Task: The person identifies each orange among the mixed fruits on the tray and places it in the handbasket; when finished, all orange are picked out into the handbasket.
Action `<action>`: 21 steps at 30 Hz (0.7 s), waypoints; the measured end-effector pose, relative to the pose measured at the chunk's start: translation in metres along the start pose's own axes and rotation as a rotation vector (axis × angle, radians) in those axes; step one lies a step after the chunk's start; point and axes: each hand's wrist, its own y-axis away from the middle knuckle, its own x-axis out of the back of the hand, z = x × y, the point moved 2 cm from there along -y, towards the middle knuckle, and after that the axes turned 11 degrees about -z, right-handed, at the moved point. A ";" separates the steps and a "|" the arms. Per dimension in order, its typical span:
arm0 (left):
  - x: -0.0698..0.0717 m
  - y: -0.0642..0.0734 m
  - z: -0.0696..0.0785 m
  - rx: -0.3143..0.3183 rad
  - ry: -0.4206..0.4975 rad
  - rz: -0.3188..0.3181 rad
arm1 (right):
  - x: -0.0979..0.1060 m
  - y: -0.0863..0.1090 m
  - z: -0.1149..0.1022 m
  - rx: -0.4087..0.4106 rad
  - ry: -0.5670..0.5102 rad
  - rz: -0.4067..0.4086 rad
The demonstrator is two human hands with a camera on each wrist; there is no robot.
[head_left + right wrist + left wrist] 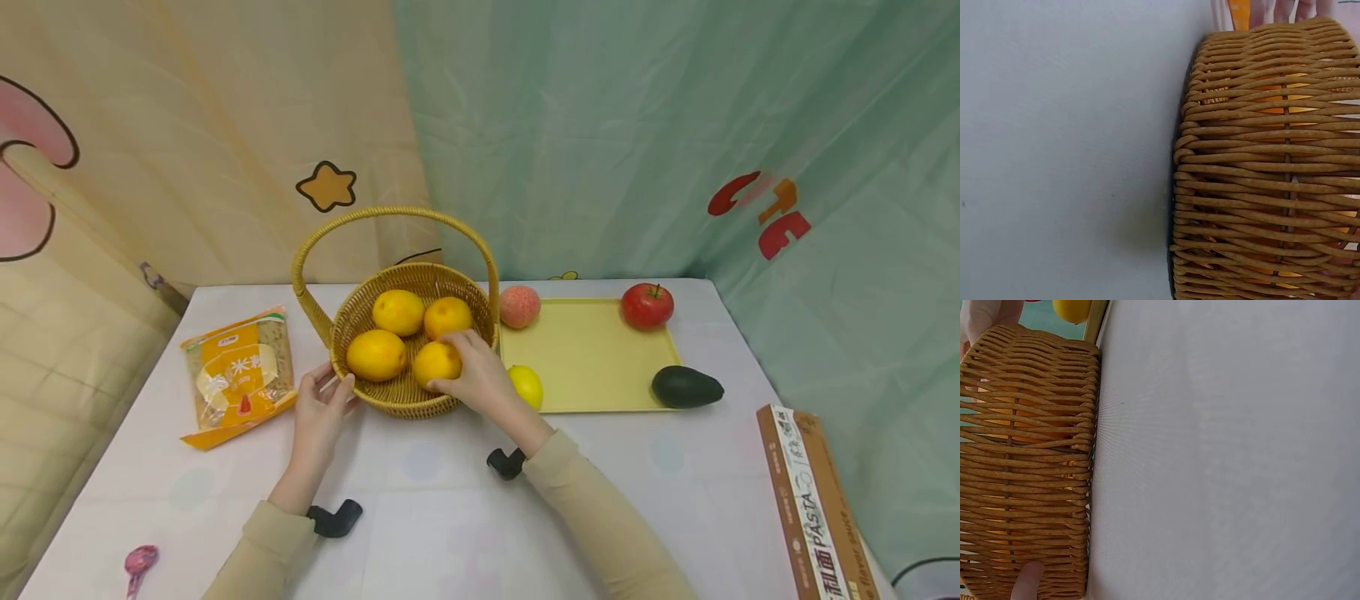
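A wicker basket (408, 406) with a tall arched handle stands on the table. Inside it are three yellow-orange oval fruits, one at the left (377, 356), one at the back (398, 312) and one at the back right (448, 317). My right hand (483, 375) reaches over the basket's right rim and pinches a fourth such fruit (435, 364) between thumb and fingers. At the basket's left side my left hand (321, 408) holds the wall, its thumb (1027, 582) against the weave in the left wrist view. Both wrist views show mostly the basket's outer wall.
Right of the basket lies a yellow tray (592, 358), with a peach (520, 307), a lemon (527, 387), a red apple (647, 306) and an avocado (686, 387) at its edges. Left lies an orange food packet (242, 375); nearer, a lollipop (140, 560). A pasta box (813, 500) stands far right.
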 end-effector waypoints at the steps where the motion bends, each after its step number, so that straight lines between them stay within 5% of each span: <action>1: 0.000 0.000 0.000 0.000 0.001 -0.001 | 0.000 0.001 0.001 0.001 -0.009 0.004; 12: -0.002 0.000 -0.001 -0.005 0.005 -0.016 | 0.000 0.012 0.005 0.109 -0.115 0.104; 21: 0.001 0.001 0.000 0.014 0.010 -0.003 | 0.019 0.026 0.000 0.169 -0.151 0.163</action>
